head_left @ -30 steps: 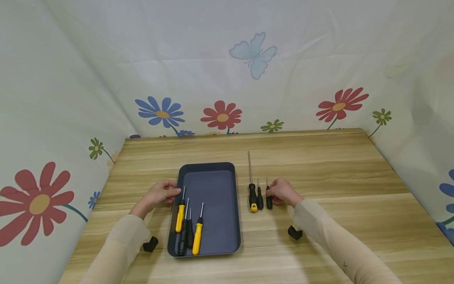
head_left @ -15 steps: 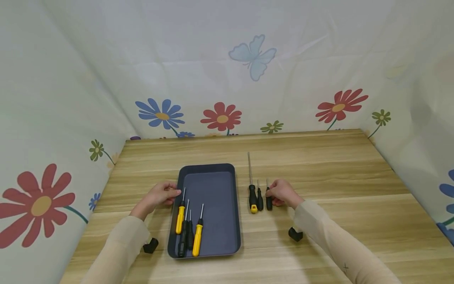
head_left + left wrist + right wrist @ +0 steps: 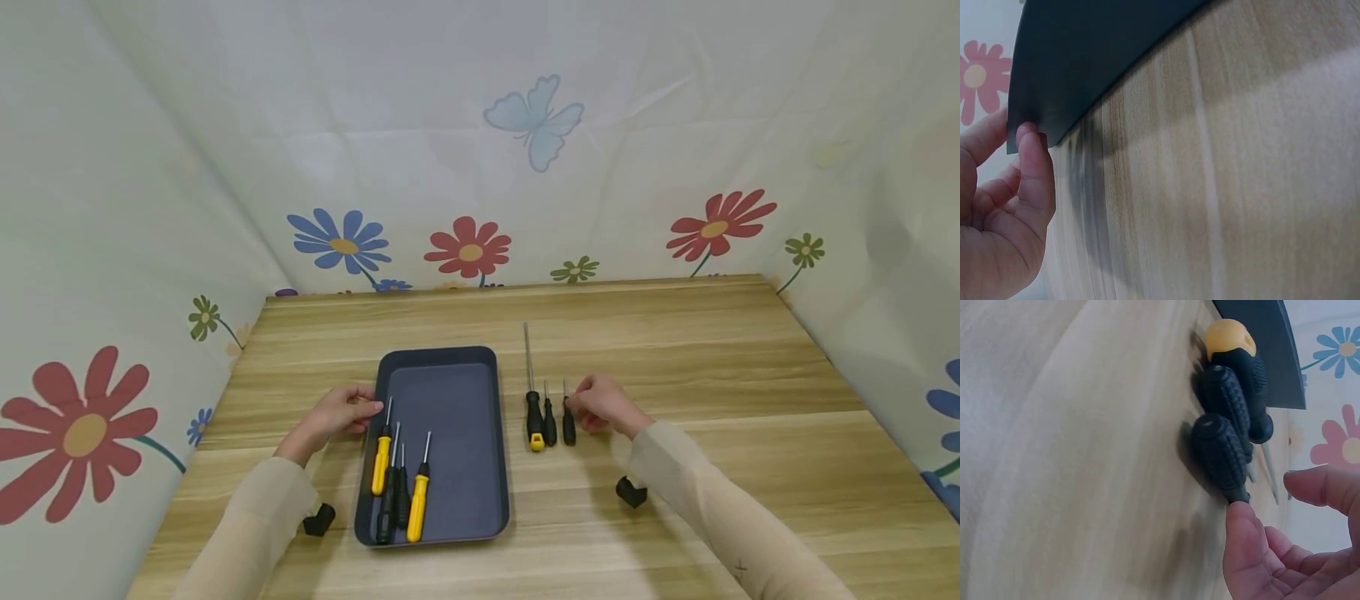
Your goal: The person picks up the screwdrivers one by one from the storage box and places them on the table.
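My left hand (image 3: 345, 412) holds the left rim of a dark grey tray (image 3: 459, 450), the thumb on one side of the wall and fingers on the other in the left wrist view. My right hand (image 3: 603, 404) is beside a small black screwdriver (image 3: 568, 429) on the table. In the right wrist view its thumb and fingers are spread apart, a fingertip (image 3: 1242, 519) at the screwdriver's neck; whether it touches is unclear. To the left lie another small black screwdriver (image 3: 550, 429) and a long black one with a yellow handle end (image 3: 534, 412), all roughly parallel.
Inside the tray lie two yellow screwdrivers, one on the left (image 3: 381, 462) and one further right (image 3: 417, 504), with two black ones, a larger (image 3: 386, 508) and a smaller (image 3: 402, 498), between them. A flowered cloth (image 3: 420, 150) surrounds the wooden table (image 3: 675, 333).
My right hand has loosened from the rightmost small screwdriver and shifted slightly right. That screwdriver stays beside the other two. The left hand and tray have not moved.
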`<state>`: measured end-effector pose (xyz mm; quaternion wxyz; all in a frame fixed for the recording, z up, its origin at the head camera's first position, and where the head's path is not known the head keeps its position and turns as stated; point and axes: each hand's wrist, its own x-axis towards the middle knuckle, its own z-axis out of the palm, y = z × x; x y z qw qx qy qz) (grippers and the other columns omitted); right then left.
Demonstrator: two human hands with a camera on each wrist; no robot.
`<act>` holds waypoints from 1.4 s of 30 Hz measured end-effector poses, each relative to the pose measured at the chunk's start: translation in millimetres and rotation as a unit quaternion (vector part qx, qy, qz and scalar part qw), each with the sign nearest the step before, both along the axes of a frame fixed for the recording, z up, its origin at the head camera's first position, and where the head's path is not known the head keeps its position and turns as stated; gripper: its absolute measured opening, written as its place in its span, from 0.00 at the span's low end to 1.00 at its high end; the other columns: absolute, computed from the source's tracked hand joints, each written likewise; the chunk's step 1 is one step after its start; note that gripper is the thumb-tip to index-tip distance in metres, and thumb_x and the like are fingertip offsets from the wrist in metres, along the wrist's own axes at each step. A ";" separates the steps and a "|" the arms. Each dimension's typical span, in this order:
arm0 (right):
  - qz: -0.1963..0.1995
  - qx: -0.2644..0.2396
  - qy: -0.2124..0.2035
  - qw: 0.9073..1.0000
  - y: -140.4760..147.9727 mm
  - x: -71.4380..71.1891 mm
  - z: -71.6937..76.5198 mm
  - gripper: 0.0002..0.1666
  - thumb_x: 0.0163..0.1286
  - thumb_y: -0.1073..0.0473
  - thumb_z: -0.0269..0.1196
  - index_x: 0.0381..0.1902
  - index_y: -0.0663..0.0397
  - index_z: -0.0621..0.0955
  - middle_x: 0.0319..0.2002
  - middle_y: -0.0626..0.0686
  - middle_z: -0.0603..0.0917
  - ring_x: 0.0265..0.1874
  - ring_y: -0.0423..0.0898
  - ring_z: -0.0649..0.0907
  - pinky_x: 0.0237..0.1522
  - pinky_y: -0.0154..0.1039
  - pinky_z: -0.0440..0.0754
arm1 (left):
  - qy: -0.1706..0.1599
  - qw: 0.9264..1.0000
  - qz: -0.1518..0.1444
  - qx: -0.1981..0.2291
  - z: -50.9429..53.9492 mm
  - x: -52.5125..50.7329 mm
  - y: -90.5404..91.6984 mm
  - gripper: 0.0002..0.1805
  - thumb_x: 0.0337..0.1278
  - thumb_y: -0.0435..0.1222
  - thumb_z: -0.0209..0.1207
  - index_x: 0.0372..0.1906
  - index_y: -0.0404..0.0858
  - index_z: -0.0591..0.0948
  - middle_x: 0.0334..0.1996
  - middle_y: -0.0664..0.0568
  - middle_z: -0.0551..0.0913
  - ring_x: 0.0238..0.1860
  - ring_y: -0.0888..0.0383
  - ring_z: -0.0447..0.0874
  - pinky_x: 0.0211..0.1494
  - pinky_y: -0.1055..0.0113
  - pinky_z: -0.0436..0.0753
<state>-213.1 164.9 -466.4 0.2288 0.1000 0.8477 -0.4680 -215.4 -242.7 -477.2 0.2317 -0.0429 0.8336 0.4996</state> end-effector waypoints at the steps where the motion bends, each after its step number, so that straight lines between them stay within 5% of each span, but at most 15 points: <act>1: -0.001 -0.001 0.003 1.000 0.3 -0.3 0.5 0.12 0.58 0.62 0.58 0.37 0.64 0.69 0.22 0.53 0.74 0.15 0.43 0.74 0.18 0.34 0.75 | 0.001 1.000 0.002 0.001 0.0 0.3 0.0 0.26 0.55 0.42 0.55 0.52 0.27 0.65 0.34 0.49 0.73 0.30 0.60 0.72 0.36 0.69 0.78; 12: 0.001 -0.048 0.027 0.998 -1.9 -0.2 15.1 0.12 0.59 0.63 0.55 0.37 0.64 0.67 0.20 0.51 0.70 0.15 0.42 0.73 0.18 0.35 0.74 | 0.010 1.000 0.007 0.011 -5.2 -0.6 -1.7 0.27 0.54 0.42 0.56 0.51 0.27 0.66 0.34 0.47 0.74 0.30 0.59 0.72 0.37 0.68 0.79; 16: 0.006 -0.054 0.028 0.998 -6.0 1.5 23.4 0.13 0.59 0.61 0.55 0.39 0.63 0.68 0.22 0.53 0.72 0.16 0.42 0.75 0.20 0.35 0.75 | 0.024 0.999 -0.014 0.034 -7.7 -1.0 -5.2 0.30 0.50 0.47 0.59 0.49 0.27 0.67 0.33 0.47 0.74 0.29 0.58 0.73 0.35 0.68 0.79; 24: 0.029 -0.077 0.032 0.996 -20.5 6.9 34.8 0.15 0.59 0.61 0.56 0.41 0.63 0.68 0.26 0.57 0.75 0.18 0.45 0.77 0.20 0.38 0.79 | 0.009 1.000 0.003 0.005 2.5 0.2 1.8 0.27 0.57 0.39 0.53 0.55 0.25 0.63 0.37 0.45 0.74 0.31 0.60 0.72 0.37 0.68 0.78; 42: 0.109 -0.124 0.030 0.986 -67.3 26.1 34.0 0.12 0.58 0.62 0.57 0.37 0.63 0.69 0.25 0.54 0.74 0.19 0.46 0.76 0.19 0.38 0.77 | 0.023 1.000 0.015 0.009 -4.3 -3.8 -0.2 0.26 0.56 0.38 0.55 0.55 0.27 0.65 0.36 0.47 0.75 0.29 0.60 0.73 0.35 0.70 0.78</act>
